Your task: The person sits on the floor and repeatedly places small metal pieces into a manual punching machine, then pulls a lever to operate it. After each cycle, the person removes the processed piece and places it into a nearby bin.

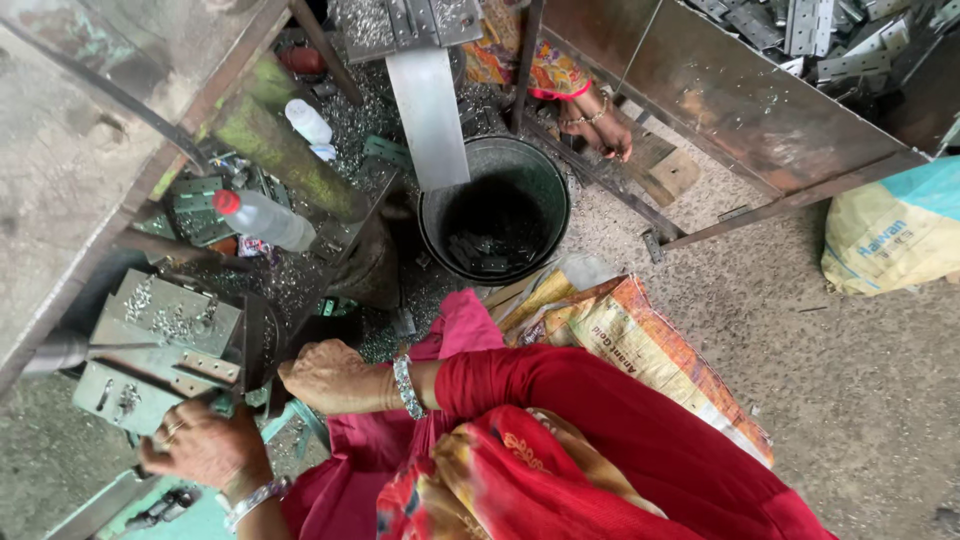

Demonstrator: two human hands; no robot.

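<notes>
While two plastic bottles (265,218) lie nearby, left hand (205,445) grips a metal plate (125,398); right hand (325,375) is curled closed.

Left hand (200,445): low in view, back up, fingers curled, ring on one finger, bangle at wrist. Right hand (325,375): just beside it, knuckles up, fingers bent under, bangle at wrist, forearm bare, red sleeve above.

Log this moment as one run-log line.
left hand: on metal fixture | right hand: by fixture edge | bucket: holds dark metal parts
</notes>
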